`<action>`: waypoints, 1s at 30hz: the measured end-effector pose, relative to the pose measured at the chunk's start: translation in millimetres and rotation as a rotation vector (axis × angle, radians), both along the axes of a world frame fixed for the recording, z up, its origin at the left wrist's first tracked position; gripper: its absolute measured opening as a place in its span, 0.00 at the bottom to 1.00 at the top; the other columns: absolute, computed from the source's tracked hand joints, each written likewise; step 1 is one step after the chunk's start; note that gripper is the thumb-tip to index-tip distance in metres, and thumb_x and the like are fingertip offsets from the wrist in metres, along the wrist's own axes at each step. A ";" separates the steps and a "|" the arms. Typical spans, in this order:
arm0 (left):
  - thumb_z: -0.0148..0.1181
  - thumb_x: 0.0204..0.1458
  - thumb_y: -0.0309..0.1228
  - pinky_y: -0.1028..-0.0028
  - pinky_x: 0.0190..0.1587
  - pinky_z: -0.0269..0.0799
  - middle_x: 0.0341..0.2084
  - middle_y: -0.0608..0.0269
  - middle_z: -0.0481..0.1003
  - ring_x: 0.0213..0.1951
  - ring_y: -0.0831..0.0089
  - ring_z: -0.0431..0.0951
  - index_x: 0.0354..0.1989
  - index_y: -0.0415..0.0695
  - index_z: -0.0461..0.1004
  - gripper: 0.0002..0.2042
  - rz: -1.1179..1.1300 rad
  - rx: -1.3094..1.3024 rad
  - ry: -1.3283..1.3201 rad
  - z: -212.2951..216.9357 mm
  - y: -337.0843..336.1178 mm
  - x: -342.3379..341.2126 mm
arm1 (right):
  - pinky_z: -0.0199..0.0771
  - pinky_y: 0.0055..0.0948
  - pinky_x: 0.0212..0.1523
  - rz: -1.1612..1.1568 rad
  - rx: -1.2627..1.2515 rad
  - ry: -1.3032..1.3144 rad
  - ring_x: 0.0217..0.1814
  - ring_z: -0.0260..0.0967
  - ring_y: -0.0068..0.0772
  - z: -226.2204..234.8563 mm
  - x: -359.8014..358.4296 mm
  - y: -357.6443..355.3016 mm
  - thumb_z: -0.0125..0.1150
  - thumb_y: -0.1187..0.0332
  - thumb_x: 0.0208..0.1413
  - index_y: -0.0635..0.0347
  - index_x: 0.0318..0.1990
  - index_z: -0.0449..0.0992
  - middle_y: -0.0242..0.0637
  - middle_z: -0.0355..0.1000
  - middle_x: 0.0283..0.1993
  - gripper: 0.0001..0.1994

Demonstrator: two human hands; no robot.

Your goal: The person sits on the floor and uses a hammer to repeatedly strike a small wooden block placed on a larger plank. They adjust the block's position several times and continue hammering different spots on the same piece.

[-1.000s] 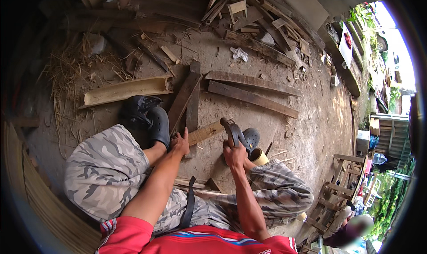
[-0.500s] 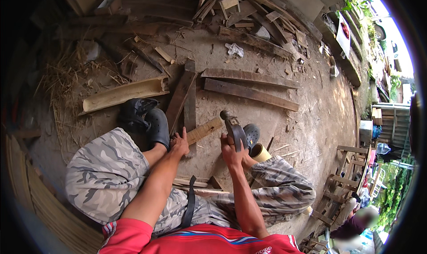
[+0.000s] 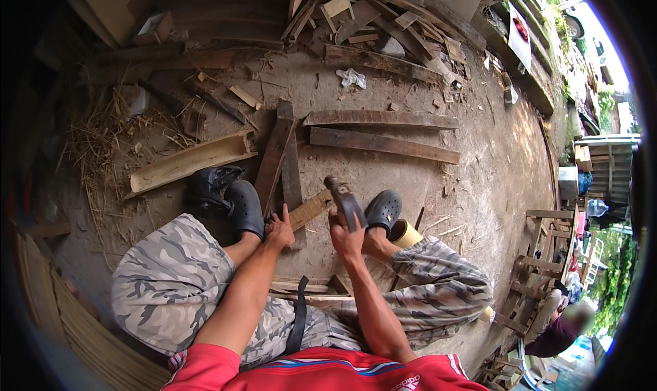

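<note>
In my right hand (image 3: 347, 236) is a claw hammer (image 3: 348, 205), its dark metal head over the right end of a short light-brown wooden board (image 3: 309, 210). Whether the head touches the wood I cannot tell. My left hand (image 3: 279, 232) grips the board's near left end, index finger stretched forward along it. Most of its other fingers are hidden. The board lies across a dark wooden beam (image 3: 291, 168), with another dark beam (image 3: 274, 157) slanting beside it. My feet, in dark clogs (image 3: 383, 209), flank the work.
Two dark planks (image 3: 383, 146) lie ahead on the dirt floor. A split bamboo length (image 3: 191, 162) and a black plastic bag (image 3: 209, 185) are left. A bamboo tube (image 3: 406, 235) stands by my right foot. Scrap wood (image 3: 383, 28) is heaped at the back. Another person (image 3: 558, 333) sits far right.
My right hand and the hammer have shifted left, bringing the head over the board's end. My left hand stays on the board. The whole view has tilted slightly.
</note>
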State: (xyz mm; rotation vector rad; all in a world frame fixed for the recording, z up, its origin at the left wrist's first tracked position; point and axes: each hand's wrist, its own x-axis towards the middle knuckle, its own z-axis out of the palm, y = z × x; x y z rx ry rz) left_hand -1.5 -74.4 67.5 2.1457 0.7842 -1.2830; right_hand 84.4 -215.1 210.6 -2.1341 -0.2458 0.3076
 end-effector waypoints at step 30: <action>0.64 0.50 0.49 0.54 0.69 0.50 0.71 0.37 0.39 0.70 0.43 0.50 0.71 0.48 0.16 0.59 0.011 -0.017 -0.016 7.8 -0.5 -2.8 | 0.68 0.33 0.16 -0.184 -0.135 0.774 0.16 0.65 0.29 -19.6 -4.8 -40.3 0.63 0.60 0.55 0.65 0.32 0.71 0.33 0.67 0.18 0.15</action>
